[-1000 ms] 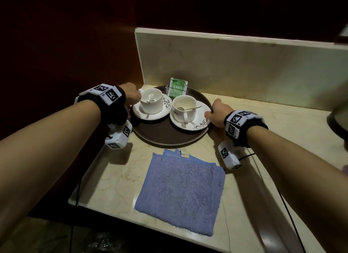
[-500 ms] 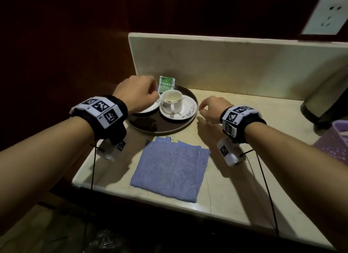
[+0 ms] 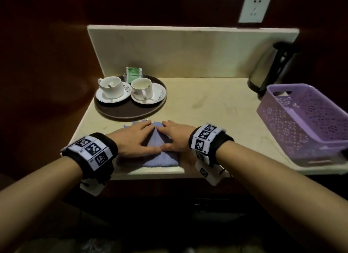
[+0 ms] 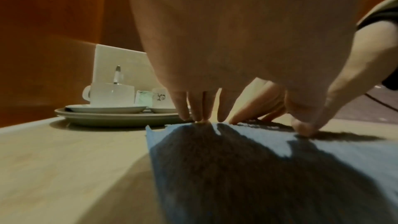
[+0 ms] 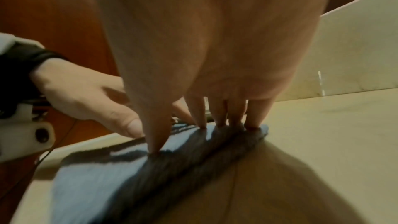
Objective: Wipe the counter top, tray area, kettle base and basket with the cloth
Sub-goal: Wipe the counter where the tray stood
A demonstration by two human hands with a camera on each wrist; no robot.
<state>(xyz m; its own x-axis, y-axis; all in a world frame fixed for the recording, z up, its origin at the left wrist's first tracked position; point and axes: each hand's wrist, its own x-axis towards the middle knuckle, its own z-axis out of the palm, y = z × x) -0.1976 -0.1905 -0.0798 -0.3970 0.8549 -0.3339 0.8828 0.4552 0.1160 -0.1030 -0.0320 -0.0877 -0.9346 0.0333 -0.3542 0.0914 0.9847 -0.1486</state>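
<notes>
A blue folded cloth [image 3: 160, 155] [image 4: 247, 168] [image 5: 103, 173] lies flat near the front edge of the cream counter top [image 3: 216, 109]. My left hand [image 3: 135, 138] [image 4: 215, 117] and right hand [image 3: 173, 138] [image 5: 206, 125] both rest on it with straight fingers, fingertips pressing its far part, thumbs nearly meeting. A round brown tray [image 3: 130, 111] [image 4: 120, 118] stands behind the cloth at the left. The steel kettle [image 3: 271, 68] is at the back right, its base hidden behind the purple basket [image 3: 305, 121].
On the tray stand two white cups on saucers [image 3: 113, 89] [image 3: 145, 91] and a green packet [image 3: 133, 75]. A marble backsplash [image 3: 188, 51] closes the back, a dark wooden wall the left. A wall socket [image 3: 254, 7] sits above. Bare counter lies between tray and basket.
Both hands left the tray's rim and came down flat on the cloth. The view has pulled back, showing the kettle and basket.
</notes>
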